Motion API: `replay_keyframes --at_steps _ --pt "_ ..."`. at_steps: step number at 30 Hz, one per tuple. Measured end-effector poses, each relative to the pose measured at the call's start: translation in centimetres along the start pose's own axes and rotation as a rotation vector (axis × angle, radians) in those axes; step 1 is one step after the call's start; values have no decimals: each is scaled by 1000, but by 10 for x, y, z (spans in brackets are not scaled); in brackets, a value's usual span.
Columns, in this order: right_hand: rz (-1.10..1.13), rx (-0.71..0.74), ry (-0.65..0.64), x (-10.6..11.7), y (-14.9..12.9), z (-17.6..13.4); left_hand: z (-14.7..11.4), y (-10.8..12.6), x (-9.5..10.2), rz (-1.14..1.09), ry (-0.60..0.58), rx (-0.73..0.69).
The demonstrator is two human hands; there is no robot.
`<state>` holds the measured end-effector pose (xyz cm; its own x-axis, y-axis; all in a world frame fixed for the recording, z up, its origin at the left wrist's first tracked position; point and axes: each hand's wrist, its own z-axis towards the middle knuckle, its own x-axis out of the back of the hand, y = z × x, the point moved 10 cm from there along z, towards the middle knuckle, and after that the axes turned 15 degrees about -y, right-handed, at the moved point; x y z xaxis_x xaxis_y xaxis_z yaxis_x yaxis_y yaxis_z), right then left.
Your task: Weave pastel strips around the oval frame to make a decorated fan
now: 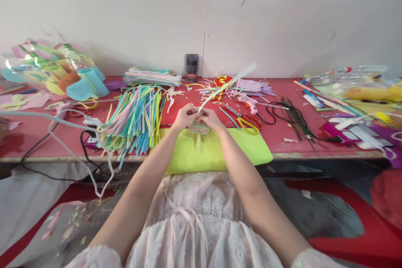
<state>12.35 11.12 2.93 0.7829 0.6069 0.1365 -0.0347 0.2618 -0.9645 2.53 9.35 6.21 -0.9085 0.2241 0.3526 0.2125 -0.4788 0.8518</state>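
Note:
My left hand (186, 116) and my right hand (210, 118) meet over the near edge of the table, fingers closed in a pinch. Between them is a pale green pipe cleaner (216, 93), its far end slanting up to the right. Just below the fingers sits a round, clear piece (199, 127) with a pale strip hanging from it; its kind I cannot make out. Both forearms pass over a yellow-green sheet (241, 150). Close by on the right lie red-handled pliers (251, 120), a yellow loop (248, 126) and a pink glue gun (250, 103).
Left of my hands lies a large heap of coloured pipe cleaners (133, 119), with another bundle (152, 78) behind. Paper-and-plastic pieces (84, 83) fill the far left. Black cable (276, 111), a purple-and-white device (354, 132) and plastic packs are on the right. A white partition (125, 29) closes the back.

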Motion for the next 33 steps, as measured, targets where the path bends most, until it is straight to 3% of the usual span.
replay_keyframes --at_steps 8,12,18,27,33 --pt "85 18 -31 -8 -10 -2 0 -19 11 -316 86 38" --pt "120 22 -21 -7 -10 -3 0 -18 15 -303 114 36" --pt "166 7 39 -1 -6 -5 -5 -23 28 -215 275 46" --pt "145 15 65 3 -4 -3 1 -11 12 -236 95 -17" --pt "129 11 106 5 -8 -6 1 -17 16 -191 133 10"
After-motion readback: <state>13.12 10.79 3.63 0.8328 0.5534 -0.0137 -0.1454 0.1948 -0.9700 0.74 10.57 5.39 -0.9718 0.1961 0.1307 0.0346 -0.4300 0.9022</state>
